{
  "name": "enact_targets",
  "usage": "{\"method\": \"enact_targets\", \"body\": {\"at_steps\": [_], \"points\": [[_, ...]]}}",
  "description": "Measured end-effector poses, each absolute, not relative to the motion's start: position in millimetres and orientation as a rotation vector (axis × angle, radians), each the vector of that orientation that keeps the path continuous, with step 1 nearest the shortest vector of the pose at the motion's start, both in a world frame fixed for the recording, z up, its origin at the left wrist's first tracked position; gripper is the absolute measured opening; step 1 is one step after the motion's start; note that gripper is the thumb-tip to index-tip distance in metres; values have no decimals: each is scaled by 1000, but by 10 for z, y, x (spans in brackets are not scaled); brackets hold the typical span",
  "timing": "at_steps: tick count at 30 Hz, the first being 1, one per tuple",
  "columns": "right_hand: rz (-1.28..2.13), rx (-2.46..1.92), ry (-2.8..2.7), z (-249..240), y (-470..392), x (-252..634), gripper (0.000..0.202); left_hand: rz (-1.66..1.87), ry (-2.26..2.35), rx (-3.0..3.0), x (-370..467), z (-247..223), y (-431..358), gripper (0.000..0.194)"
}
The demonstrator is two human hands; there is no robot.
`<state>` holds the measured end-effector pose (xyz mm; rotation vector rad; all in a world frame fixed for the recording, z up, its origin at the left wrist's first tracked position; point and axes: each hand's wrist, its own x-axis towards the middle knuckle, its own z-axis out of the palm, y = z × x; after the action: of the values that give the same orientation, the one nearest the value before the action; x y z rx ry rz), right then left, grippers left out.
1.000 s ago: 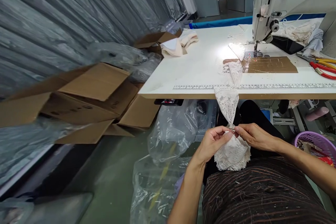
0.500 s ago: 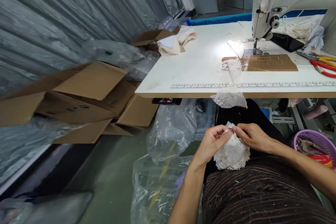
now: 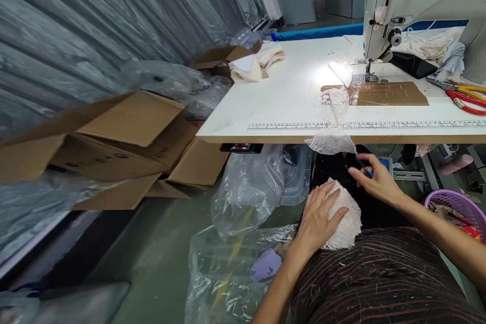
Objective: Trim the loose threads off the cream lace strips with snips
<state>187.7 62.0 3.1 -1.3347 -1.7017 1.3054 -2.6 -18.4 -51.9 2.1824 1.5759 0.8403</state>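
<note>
A white lace piece lies on my lap, spread out under my left hand. That hand rests flat on it with the fingers apart. Just right of it, my right hand is closed around a small tool with a blue part, which looks like thread snips; most of it is hidden by the fingers. The tool's dark tip is close to the corner of a lace strip that hangs over the table's front edge. This strip runs back across the table toward the needle area of the sewing machine.
The white table carries a printed ruler, cream cloth and red and yellow handled scissors. Open cardboard boxes stand left. Clear plastic bags lie below the table. A purple basket is at right.
Both hands were pinching the bunched lace together. Now the lace lies flatter under my spread left hand, and my right hand has moved up and right, holding the small tool.
</note>
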Motion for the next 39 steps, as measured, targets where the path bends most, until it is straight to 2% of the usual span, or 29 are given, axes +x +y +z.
{"method": "enact_targets", "body": {"at_steps": [3, 7, 13, 16, 20, 23, 27, 29, 34, 39], "points": [[1298, -1349, -1528, 32, 818, 1815, 66, 787, 1539, 2327, 35, -662, -230, 33], [1313, -1282, -1438, -2, 951, 1697, 61, 853, 1592, 2349, 56, -669, -204, 33], [1322, -1109, -1600, -37, 730, 1650, 45, 1435, 1756, 1946, -74, -345, 86, 40], [1313, -958, -1792, 50, 483, 1672, 38, 1588, 1629, 1669, -95, -209, 260, 48], [1397, -740, -2054, 212, 188, 1709, 34, 1369, 1150, 1173, 8, -130, 329, 53], [1460, -573, -2179, 302, 82, 1768, 22, 1112, 824, 928, 52, -106, 247, 60], [1520, -583, -2286, 335, 121, 1884, 16, 949, 858, 885, -37, -82, 85, 47], [1509, -746, -2262, 318, 190, 1925, 26, 938, 988, 901, -94, -56, 19, 43], [1433, -1089, -2159, 209, 354, 1883, 69, 974, 1179, 904, -132, 53, -68, 43], [1389, -1068, -2226, 124, 429, 1743, 82, 1028, 1250, 928, -116, 76, -66, 48]]}}
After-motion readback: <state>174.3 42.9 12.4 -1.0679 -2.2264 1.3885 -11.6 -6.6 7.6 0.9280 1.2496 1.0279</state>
